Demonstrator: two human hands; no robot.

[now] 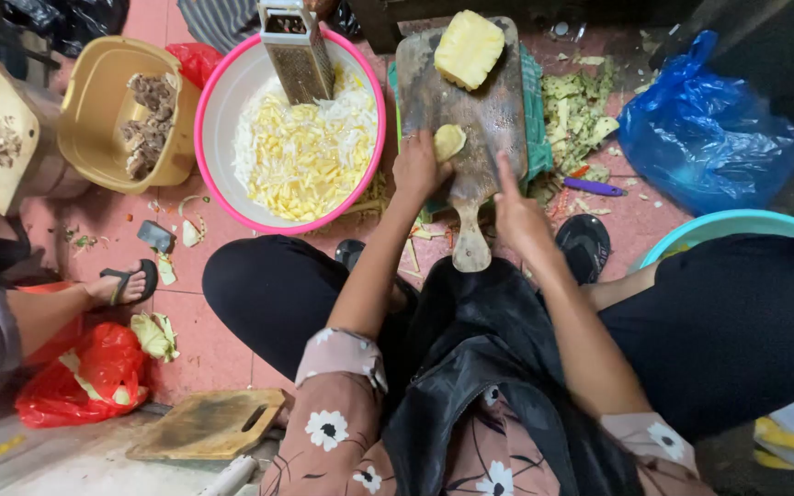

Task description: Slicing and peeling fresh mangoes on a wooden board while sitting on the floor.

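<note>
A small yellow pineapple piece [448, 141] lies on a worn wooden cutting board [484, 101], pinned under the fingertips of the left hand [418, 168]. The hand closes on the near-left side of the piece, seemingly to steady it against the board. The piece is a short rounded chunk, its slightly longer axis running away from the person and a little to the right.

The right hand [518, 213] rests just to the right of the piece, at the board's near right edge. Its index finger stretches forward along the wood, and the other fingers look curled. Whether it grips anything cannot be told from here.

Beyond both hands, at the far end of the board, sits a larger peeled pineapple block [469, 48], well apart from the small piece. The board lies on the floor [222, 331], its long axis running away from the person and its handle pointing back between the knees, which brings it within easy reach.

Left of the left hand stands a pink-rimmed basin [211, 110] heaped with yellow and white shreds [305, 147], a metal box grater [297, 50] propped inside it. Further left is a tan tub [85, 119]. Right of the right hand lie pale green peelings [576, 110], a purple peeler [595, 187] and a blue plastic bag [709, 129]. Another person's sandalled foot [126, 285] shows at the far left.
</note>
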